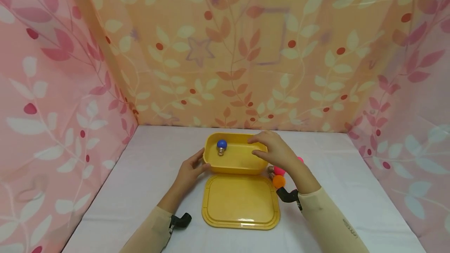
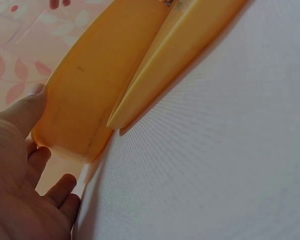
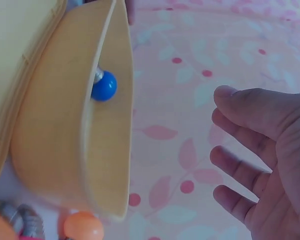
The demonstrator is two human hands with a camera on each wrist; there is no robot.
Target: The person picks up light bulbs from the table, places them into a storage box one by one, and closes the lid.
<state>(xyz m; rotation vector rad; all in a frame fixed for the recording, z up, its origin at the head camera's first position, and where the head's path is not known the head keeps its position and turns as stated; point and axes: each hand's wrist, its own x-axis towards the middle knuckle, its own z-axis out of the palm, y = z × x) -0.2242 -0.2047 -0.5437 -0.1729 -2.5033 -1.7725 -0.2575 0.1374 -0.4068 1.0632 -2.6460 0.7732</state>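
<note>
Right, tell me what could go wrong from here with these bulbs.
Lowering the right hand might knock the orange bulb beside its wrist and send that round head rolling. The blue bulb lies loose in the yellow box, so it could shift if the left hand, touching the box's end, nudges the box.

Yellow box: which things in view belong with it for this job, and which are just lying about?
Likely in the job:
- box, touched by the left hand
- blue bulb, inside
- right hand, empty
- lid
- bulbs outside, probably

Just around:
- white cloth
- leafy backdrop
</note>
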